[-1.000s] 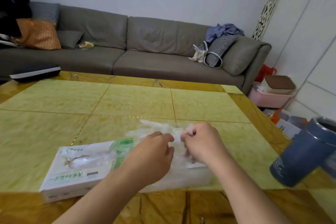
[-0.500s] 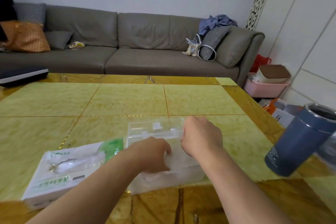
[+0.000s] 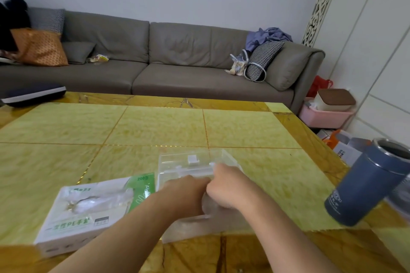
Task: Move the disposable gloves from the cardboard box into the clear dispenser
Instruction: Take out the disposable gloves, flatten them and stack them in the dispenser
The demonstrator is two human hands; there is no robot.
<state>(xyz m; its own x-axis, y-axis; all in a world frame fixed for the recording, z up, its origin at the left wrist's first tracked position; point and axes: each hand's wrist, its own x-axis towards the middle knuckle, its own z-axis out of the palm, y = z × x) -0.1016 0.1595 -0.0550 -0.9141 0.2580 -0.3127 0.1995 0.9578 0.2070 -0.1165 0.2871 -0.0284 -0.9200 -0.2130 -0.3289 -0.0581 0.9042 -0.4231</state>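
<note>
At lower centre, gloves (image 3: 209, 205) are being pressed into the clear dispenser (image 3: 188, 165) by the left hand (image 3: 188, 193) and right hand (image 3: 226, 186), both curled around them; next, more should be drawn from the cardboard box (image 3: 88, 210).

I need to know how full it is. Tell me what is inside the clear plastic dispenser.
Crumpled translucent disposable gloves lie in the clear plastic dispenser. The left hand and right hand are pushed in over them, hiding the rest.

Both hands are blurred, and their fingers are hidden inside the clear dispenser (image 3: 190, 163); the blue tumbler (image 3: 368, 184) is cut by the right edge.
</note>
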